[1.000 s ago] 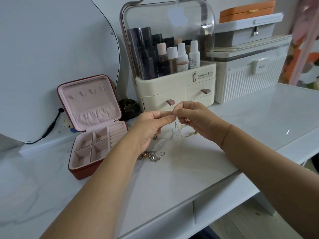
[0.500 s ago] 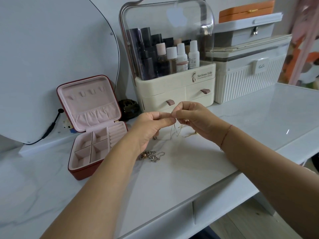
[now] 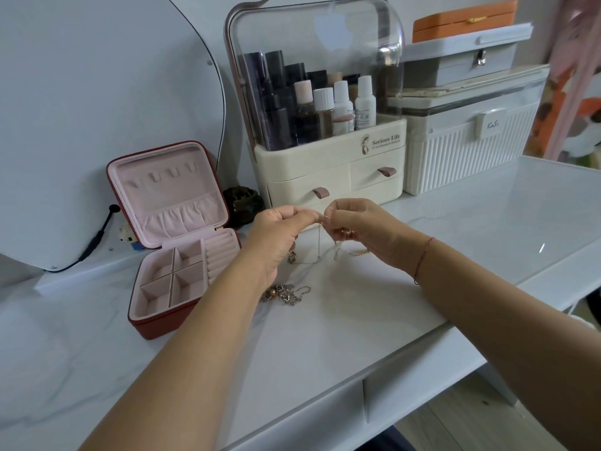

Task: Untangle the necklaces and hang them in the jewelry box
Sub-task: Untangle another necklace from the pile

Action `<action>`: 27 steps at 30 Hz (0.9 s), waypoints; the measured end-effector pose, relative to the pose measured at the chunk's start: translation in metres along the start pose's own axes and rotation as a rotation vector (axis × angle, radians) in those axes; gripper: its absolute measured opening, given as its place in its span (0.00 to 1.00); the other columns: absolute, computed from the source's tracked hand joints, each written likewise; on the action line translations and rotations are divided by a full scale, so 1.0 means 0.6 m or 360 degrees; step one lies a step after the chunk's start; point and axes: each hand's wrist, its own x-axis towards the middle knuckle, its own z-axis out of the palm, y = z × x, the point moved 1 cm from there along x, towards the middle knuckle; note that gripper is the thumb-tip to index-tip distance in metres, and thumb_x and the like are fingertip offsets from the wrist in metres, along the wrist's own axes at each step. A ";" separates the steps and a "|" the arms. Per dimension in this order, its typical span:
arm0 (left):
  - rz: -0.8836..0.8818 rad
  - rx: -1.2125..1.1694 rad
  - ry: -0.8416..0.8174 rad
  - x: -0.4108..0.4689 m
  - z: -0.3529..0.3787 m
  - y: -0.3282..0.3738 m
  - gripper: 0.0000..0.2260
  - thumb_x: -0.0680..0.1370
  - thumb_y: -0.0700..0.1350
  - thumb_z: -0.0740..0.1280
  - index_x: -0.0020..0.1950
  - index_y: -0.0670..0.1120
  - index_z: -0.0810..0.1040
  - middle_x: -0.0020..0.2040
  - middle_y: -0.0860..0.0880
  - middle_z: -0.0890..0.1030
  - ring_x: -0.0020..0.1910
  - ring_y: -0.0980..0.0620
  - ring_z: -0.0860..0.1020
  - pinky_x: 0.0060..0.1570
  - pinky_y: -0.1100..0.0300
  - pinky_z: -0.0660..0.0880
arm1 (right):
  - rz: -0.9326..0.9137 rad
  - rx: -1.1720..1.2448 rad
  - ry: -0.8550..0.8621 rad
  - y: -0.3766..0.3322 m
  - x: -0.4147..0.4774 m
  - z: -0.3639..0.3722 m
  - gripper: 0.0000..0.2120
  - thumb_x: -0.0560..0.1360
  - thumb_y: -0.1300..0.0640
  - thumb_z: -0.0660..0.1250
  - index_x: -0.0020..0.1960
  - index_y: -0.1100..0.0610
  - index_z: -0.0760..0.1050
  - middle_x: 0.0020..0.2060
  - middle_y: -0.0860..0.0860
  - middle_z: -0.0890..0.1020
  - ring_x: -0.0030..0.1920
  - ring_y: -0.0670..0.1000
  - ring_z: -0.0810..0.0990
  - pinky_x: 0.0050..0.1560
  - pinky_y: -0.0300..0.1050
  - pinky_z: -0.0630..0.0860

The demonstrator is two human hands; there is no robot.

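Silvery fine-link chain necklace is hanging, in the head view, from the spot where both hands are meeting above the white marble-look tabletop, and its lower loop is trailing on the surface. The left hand is pinching it between thumb and forefinger, pressed together. The right hand is pinching it just beside, fingertips closed on the strand, while its other fingers are curling over a yellow-gold chain lying under the palm. A tangled heap of chains and beads is lying near the left wrist. The open red jewelry box with pink lining is standing to the left, and the small hooks in its lid are carrying nothing. These chains are looking feather-light, limp and slippery, and a hard pull would probably kink or snap them. Holding close to the knot with fingertips and teasing the loops apart seems safest.
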 end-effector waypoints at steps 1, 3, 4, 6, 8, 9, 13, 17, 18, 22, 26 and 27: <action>-0.0027 -0.0024 0.0013 0.001 -0.001 0.000 0.05 0.72 0.42 0.70 0.36 0.47 0.83 0.26 0.55 0.67 0.26 0.58 0.64 0.30 0.65 0.62 | 0.0013 -0.0004 -0.0013 -0.001 -0.001 0.001 0.03 0.70 0.61 0.64 0.37 0.59 0.72 0.32 0.51 0.73 0.32 0.46 0.69 0.38 0.37 0.67; -0.0133 -0.0145 -0.0007 0.004 -0.001 -0.002 0.08 0.73 0.41 0.67 0.34 0.46 0.80 0.28 0.52 0.66 0.26 0.57 0.62 0.26 0.66 0.59 | 0.0039 -0.0009 -0.0021 -0.003 -0.003 0.001 0.05 0.66 0.57 0.63 0.37 0.59 0.72 0.32 0.52 0.74 0.32 0.46 0.70 0.38 0.37 0.68; -0.0206 -0.0248 -0.0055 0.006 -0.001 -0.002 0.09 0.74 0.41 0.65 0.34 0.46 0.77 0.28 0.52 0.67 0.26 0.56 0.61 0.24 0.66 0.58 | 0.0047 -0.0004 -0.0022 -0.004 -0.005 0.001 0.06 0.66 0.56 0.63 0.37 0.59 0.71 0.32 0.52 0.74 0.32 0.46 0.70 0.38 0.37 0.68; -0.0346 -0.0439 -0.0219 0.007 -0.001 -0.001 0.08 0.74 0.42 0.63 0.34 0.47 0.74 0.29 0.52 0.68 0.26 0.56 0.62 0.23 0.66 0.57 | 0.0050 0.0028 -0.0023 -0.004 -0.005 0.001 0.05 0.66 0.56 0.62 0.36 0.58 0.71 0.33 0.52 0.74 0.33 0.47 0.71 0.39 0.38 0.69; -0.0413 -0.0556 -0.0374 0.008 -0.002 -0.001 0.05 0.70 0.45 0.64 0.33 0.48 0.73 0.29 0.52 0.69 0.24 0.57 0.63 0.23 0.65 0.57 | 0.0057 0.0132 -0.0031 -0.002 -0.004 0.001 0.04 0.66 0.58 0.62 0.36 0.58 0.71 0.35 0.55 0.75 0.35 0.49 0.71 0.42 0.40 0.73; -0.0424 -0.0577 -0.0411 0.008 -0.003 -0.002 0.04 0.68 0.46 0.64 0.33 0.48 0.73 0.30 0.52 0.69 0.24 0.57 0.63 0.24 0.65 0.57 | 0.0075 0.0241 -0.0044 -0.002 -0.004 0.001 0.03 0.67 0.59 0.62 0.36 0.58 0.71 0.36 0.56 0.75 0.37 0.50 0.72 0.45 0.42 0.76; -0.0423 -0.0562 -0.0454 0.007 -0.005 -0.006 0.07 0.71 0.45 0.67 0.35 0.47 0.72 0.31 0.52 0.70 0.24 0.57 0.64 0.23 0.66 0.57 | 0.0165 0.0758 -0.0115 -0.010 -0.005 0.003 0.08 0.75 0.65 0.57 0.39 0.61 0.71 0.37 0.56 0.77 0.35 0.51 0.76 0.49 0.46 0.81; -0.0366 -0.0500 -0.0499 0.004 -0.002 -0.006 0.05 0.67 0.43 0.69 0.36 0.47 0.73 0.31 0.52 0.71 0.25 0.57 0.64 0.26 0.65 0.56 | 0.0222 0.0918 -0.0162 -0.018 -0.011 0.006 0.11 0.77 0.65 0.54 0.38 0.57 0.69 0.36 0.54 0.76 0.28 0.46 0.68 0.35 0.38 0.76; -0.0358 -0.0466 -0.0478 0.004 -0.002 -0.006 0.05 0.67 0.43 0.68 0.36 0.47 0.73 0.31 0.52 0.70 0.25 0.57 0.63 0.26 0.64 0.55 | 0.0226 0.0992 -0.0168 -0.019 -0.012 0.004 0.09 0.76 0.64 0.55 0.38 0.57 0.68 0.35 0.53 0.76 0.26 0.45 0.64 0.30 0.36 0.71; -0.0338 -0.0391 -0.0290 0.007 -0.001 -0.008 0.08 0.74 0.40 0.64 0.36 0.48 0.69 0.31 0.51 0.69 0.24 0.57 0.62 0.26 0.63 0.54 | 0.0183 0.1138 -0.0153 -0.028 -0.013 -0.002 0.09 0.75 0.65 0.54 0.38 0.56 0.67 0.34 0.52 0.78 0.24 0.44 0.59 0.24 0.33 0.62; -0.0224 -0.0076 -0.0027 0.007 0.003 -0.008 0.08 0.71 0.42 0.65 0.33 0.46 0.70 0.30 0.50 0.68 0.26 0.54 0.62 0.27 0.62 0.57 | 0.0194 0.1005 -0.0148 -0.028 -0.016 0.001 0.12 0.78 0.63 0.54 0.38 0.55 0.71 0.34 0.52 0.76 0.26 0.45 0.60 0.27 0.35 0.63; -0.0186 0.0020 0.0047 0.006 0.004 -0.008 0.07 0.70 0.44 0.65 0.33 0.46 0.70 0.30 0.50 0.68 0.27 0.54 0.62 0.28 0.61 0.58 | 0.0204 0.0945 -0.0136 -0.027 -0.016 0.002 0.14 0.78 0.62 0.55 0.37 0.53 0.73 0.32 0.51 0.74 0.26 0.46 0.60 0.28 0.36 0.62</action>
